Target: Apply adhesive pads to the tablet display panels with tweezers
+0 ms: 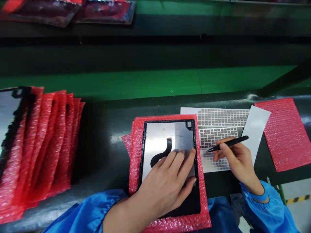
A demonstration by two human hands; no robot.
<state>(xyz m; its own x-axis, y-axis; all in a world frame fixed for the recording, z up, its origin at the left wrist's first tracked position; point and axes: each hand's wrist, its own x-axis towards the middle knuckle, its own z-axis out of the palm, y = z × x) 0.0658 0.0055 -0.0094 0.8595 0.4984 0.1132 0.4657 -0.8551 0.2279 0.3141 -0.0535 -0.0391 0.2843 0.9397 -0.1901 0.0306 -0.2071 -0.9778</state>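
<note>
A tablet screen [155,132] lies back side up, its metal backing framed in black, on pink bubble-wrap bags [138,142]. From its middle curls a black flex cable [167,147] with a gold-edged end. My left hand [167,181] rests open across the panel, fingers stretched toward its right edge and partly covering the cable. My right hand [235,158] grips black tweezers [234,141], their tips over a sheet of small square stickers [216,136] on white backing. Whether the tips hold a sticker is too small to tell.
Several pink bubble-wrap bags [53,139] stand in a leaning row at left, with another screen [9,119] in front. A flat pink bag [286,136] and a white sheet [257,126] lie at right. Wrapped items [104,11] sit on the shelf above.
</note>
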